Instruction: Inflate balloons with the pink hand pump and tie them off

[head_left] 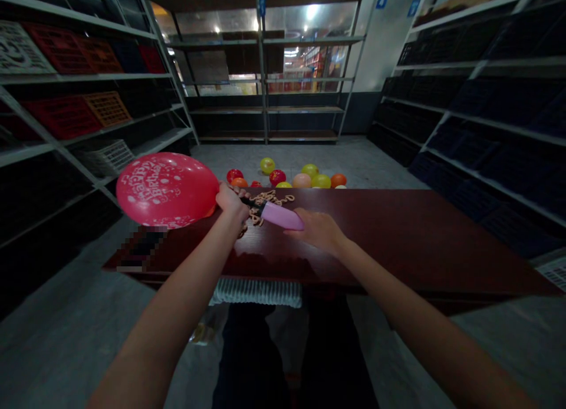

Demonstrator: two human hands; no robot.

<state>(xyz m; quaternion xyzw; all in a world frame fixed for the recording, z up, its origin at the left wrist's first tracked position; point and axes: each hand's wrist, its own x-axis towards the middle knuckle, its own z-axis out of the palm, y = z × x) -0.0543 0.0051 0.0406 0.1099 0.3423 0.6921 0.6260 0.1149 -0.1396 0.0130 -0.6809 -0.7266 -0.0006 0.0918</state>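
Observation:
A red balloon (170,190) with white "Happy Birthday" print is inflated at the left, above the table's edge. At its neck, my left hand (232,204) is closed around the balloon's mouth and the dark nozzle end of a balloon pump (282,215). The pump has a pink-purple body, tilted down to the right. My right hand (319,231) grips the right end of that body. Behind the pump, a loose pile of tan uninflated balloons (279,198) lies on the dark red-brown table (380,238); my left hand partly hides it.
Several inflated yellow, red and orange balloons (311,171) lie on the floor beyond the table. A pixelated dark flat object (144,247) is at the table's left end. Shelves with crates (66,115) stand left and right, with a metal rack (265,91) at the back.

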